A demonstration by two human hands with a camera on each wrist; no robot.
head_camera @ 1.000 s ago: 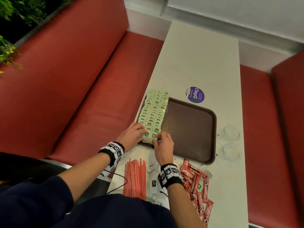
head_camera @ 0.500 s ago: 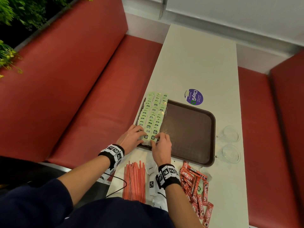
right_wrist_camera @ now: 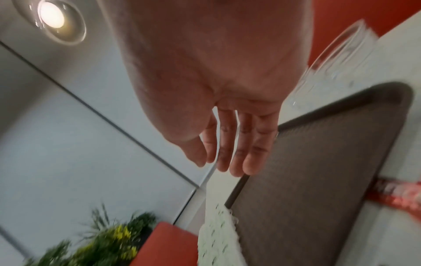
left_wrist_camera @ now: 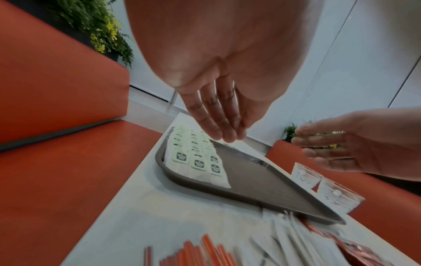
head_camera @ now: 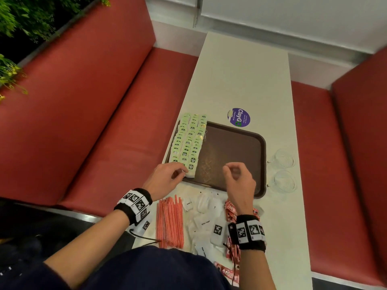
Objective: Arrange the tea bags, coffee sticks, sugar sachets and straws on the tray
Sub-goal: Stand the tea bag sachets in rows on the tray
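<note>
The brown tray (head_camera: 240,147) lies on the white tabletop (head_camera: 240,70), and the tea bags (head_camera: 188,141) cover its left side in three overlapping rows that run from its near edge to past its far edge. The left hand (head_camera: 165,178) is at the tray's near left corner, fingers close to the nearest tea bags; its grip is slack, fingers straight and together in the left wrist view, with nothing in it. The right hand (head_camera: 238,181) hovers over the bare near right part of the tray, fingers loosely bent and spread a little, also holding nothing.

On the tabletop near the person, left to right: the red-and-white straws (head_camera: 169,222) in a bundle, the white sugar sachets (head_camera: 205,218) in a loose heap, and the red coffee sticks (head_camera: 231,208), partly hidden by the right wrist. Two glass cups (head_camera: 283,170) stand just right of the tray, and a purple sticker (head_camera: 239,117) is on the tabletop just beyond its far edge
</note>
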